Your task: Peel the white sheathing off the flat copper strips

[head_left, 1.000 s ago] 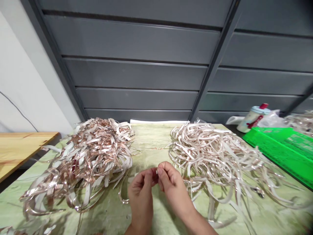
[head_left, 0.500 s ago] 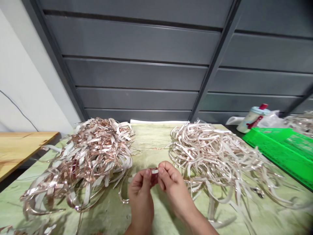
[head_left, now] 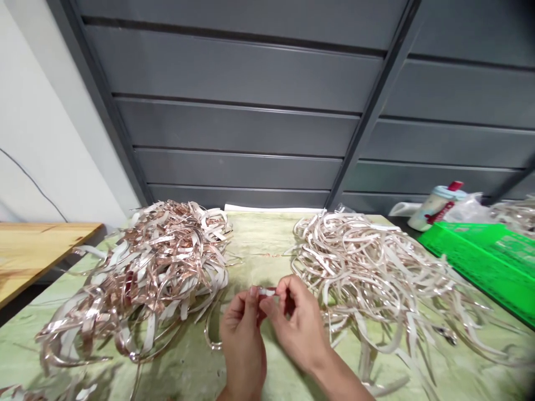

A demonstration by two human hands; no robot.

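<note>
Between my two hands is a short strip (head_left: 266,291), white on the side facing me with a reddish-copper edge. My left hand (head_left: 244,328) pinches its left end between thumb and fingers. With the fingertips of my right hand (head_left: 296,317) I grip the other end; the thumb lies just below the strip. Most of the strip behind the fingers is hidden. To the left lies a tangled heap of shiny copper and white strips (head_left: 163,262). A second heap of paler, narrower looped strips (head_left: 359,256) spreads out on the right.
Both heaps lie on a pale green tabletop (head_left: 254,239). At the right stand a green plastic basket (head_left: 472,262), a cup with a blue lid (head_left: 437,209) and a clear plastic bag (head_left: 463,209). A wooden board (head_left: 37,250) is at the left; a grey panelled wall (head_left: 242,128) rises behind.
My right hand has shifted its grip on the strip, its thumb moving left and below. A little more of the strip shows between my fingers. The left hand stays nearly in place.
</note>
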